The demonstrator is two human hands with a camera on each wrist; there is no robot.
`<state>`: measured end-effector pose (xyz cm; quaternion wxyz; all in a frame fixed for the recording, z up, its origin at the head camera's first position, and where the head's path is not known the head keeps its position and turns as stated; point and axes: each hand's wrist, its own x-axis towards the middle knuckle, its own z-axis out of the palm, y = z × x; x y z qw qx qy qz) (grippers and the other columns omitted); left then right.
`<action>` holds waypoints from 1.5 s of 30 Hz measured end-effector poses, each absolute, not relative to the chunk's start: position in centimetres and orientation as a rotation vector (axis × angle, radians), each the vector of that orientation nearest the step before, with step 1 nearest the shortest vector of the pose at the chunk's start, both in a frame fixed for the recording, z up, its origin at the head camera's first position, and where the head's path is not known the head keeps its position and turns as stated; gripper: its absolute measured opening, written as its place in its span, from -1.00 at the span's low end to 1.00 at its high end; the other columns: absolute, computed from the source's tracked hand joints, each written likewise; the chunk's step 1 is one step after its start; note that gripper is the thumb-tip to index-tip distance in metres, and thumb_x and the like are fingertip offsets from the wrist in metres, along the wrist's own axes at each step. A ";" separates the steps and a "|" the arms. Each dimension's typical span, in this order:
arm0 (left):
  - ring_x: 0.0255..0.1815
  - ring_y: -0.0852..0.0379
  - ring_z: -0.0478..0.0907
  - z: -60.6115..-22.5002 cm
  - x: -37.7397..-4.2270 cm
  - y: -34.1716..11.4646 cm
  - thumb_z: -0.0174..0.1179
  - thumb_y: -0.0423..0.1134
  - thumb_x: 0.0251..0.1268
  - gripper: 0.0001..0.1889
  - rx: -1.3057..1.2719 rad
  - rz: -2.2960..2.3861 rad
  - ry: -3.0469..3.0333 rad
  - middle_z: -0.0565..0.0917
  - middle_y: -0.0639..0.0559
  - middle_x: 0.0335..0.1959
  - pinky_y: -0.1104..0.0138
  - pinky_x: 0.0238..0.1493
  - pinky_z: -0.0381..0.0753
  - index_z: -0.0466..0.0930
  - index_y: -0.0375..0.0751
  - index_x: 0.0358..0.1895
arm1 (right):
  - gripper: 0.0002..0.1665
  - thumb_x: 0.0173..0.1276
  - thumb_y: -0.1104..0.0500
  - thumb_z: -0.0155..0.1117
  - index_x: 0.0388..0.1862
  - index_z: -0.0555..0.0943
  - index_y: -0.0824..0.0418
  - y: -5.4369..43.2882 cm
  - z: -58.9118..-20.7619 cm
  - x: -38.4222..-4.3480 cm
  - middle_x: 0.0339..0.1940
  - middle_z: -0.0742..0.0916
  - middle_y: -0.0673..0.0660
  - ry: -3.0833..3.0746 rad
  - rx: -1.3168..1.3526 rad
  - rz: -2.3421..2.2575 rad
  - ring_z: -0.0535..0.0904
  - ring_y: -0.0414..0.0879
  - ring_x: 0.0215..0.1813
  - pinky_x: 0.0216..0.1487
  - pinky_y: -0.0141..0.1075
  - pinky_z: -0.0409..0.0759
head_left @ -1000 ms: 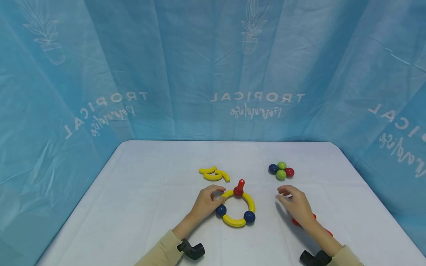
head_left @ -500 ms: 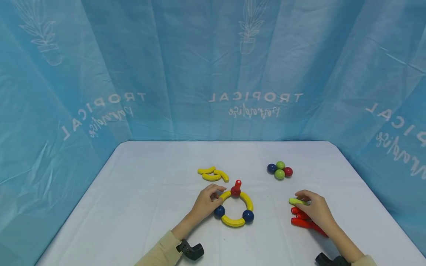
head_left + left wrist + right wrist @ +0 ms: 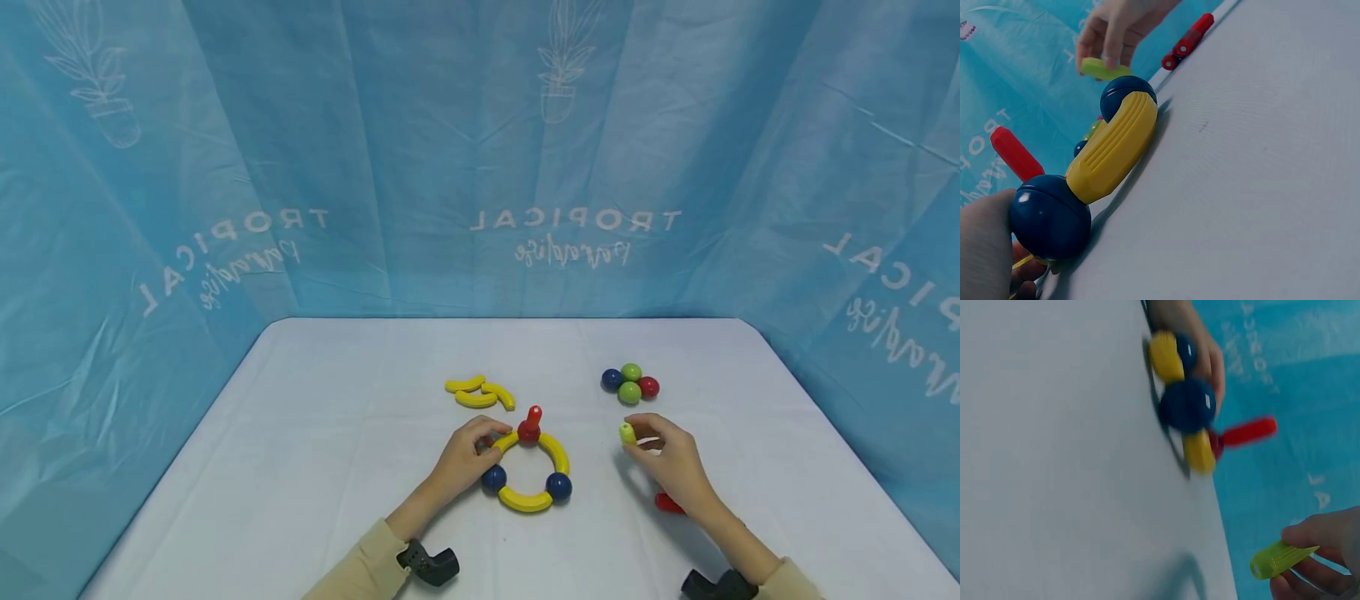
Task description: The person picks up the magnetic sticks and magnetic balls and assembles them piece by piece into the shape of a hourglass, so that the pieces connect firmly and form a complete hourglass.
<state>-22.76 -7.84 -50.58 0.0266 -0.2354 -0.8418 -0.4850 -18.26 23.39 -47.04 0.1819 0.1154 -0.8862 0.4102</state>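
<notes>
A ring of curved yellow magnetic rods (image 3: 525, 502), joined by two blue balls (image 3: 558, 487) and a red ball (image 3: 528, 433), lies on the table. From the red ball a straight red rod (image 3: 534, 414) sticks up. My left hand (image 3: 459, 457) pinches the ring's left yellow rod (image 3: 506, 442) between thumb and fingers, beside a blue ball. To the right of the ring, my right hand (image 3: 672, 467) holds a lime green rod (image 3: 1279, 559) above the table, pinched by thumb and fingertips, one end pointing out.
Several loose balls, among them a green ball (image 3: 629, 392), sit at the back right. Loose curved yellow rods (image 3: 476, 400) lie behind the ring. Red rods (image 3: 1192, 37) lie under the right forearm, mostly hidden in the head view. A blue curtain (image 3: 420, 167) hangs behind the white table (image 3: 337, 400).
My right hand went right to the red rods, took the lime green rod, and came back left and up with it. The left hand stays at the ring.
</notes>
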 end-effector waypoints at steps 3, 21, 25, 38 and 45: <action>-0.28 0.24 0.46 -50.7 -22.9 -7.8 0.16 -0.43 0.13 -0.69 -0.723 -1.489 -2.602 0.64 0.07 -0.10 0.49 -0.26 0.49 0.64 -0.10 -0.05 | -0.55 0.02 0.42 0.44 -0.04 0.59 0.36 21.1 -46.6 -17.6 -0.19 0.72 0.19 -2.448 0.405 1.312 0.59 -0.42 -0.19 -0.23 -0.52 0.62; -0.14 0.18 0.50 -50.4 -22.8 -7.8 0.14 -0.42 0.13 -0.56 -0.771 -1.478 -2.632 0.61 0.03 0.03 0.45 -0.15 0.51 0.55 -0.13 0.14 | -0.54 0.05 0.38 0.43 -0.01 0.58 0.31 15.8 -48.4 -15.8 -0.13 0.71 0.16 -2.527 0.567 1.457 0.59 -0.28 -0.14 -0.15 -0.43 0.65; 0.14 0.09 0.51 -50.3 -22.7 -7.9 0.11 -0.46 0.15 -0.42 -0.857 -1.543 -2.639 0.52 -0.01 0.23 0.28 0.17 0.52 0.38 -0.13 0.31 | -0.56 0.05 0.32 0.44 -0.03 0.60 0.22 15.6 -48.6 -15.9 -0.14 0.72 0.03 -2.625 0.472 1.394 0.55 -0.32 -0.15 -0.14 -0.43 0.63; 0.22 0.02 0.45 -50.4 -23.0 -7.8 0.11 -0.38 0.23 -0.57 -0.734 -1.726 -2.644 0.50 -0.08 0.17 0.11 0.31 0.40 0.41 -0.23 0.20 | -0.72 0.08 0.40 0.37 -0.23 0.61 0.16 15.0 -49.1 -18.2 -0.19 0.72 0.03 -2.566 0.411 1.398 0.53 -0.25 -0.18 -0.17 -0.40 0.60; -0.06 0.15 0.51 -50.6 -23.1 -7.6 0.24 -0.21 0.25 -0.79 -0.650 -1.673 -2.589 0.60 -0.01 -0.12 0.31 0.12 0.55 0.54 -0.17 -0.10 | -0.76 0.13 0.37 0.36 -0.20 0.60 0.21 15.1 -48.7 -20.9 -0.19 0.71 0.07 -2.619 0.339 1.373 0.56 -0.11 -0.15 -0.16 -0.41 0.59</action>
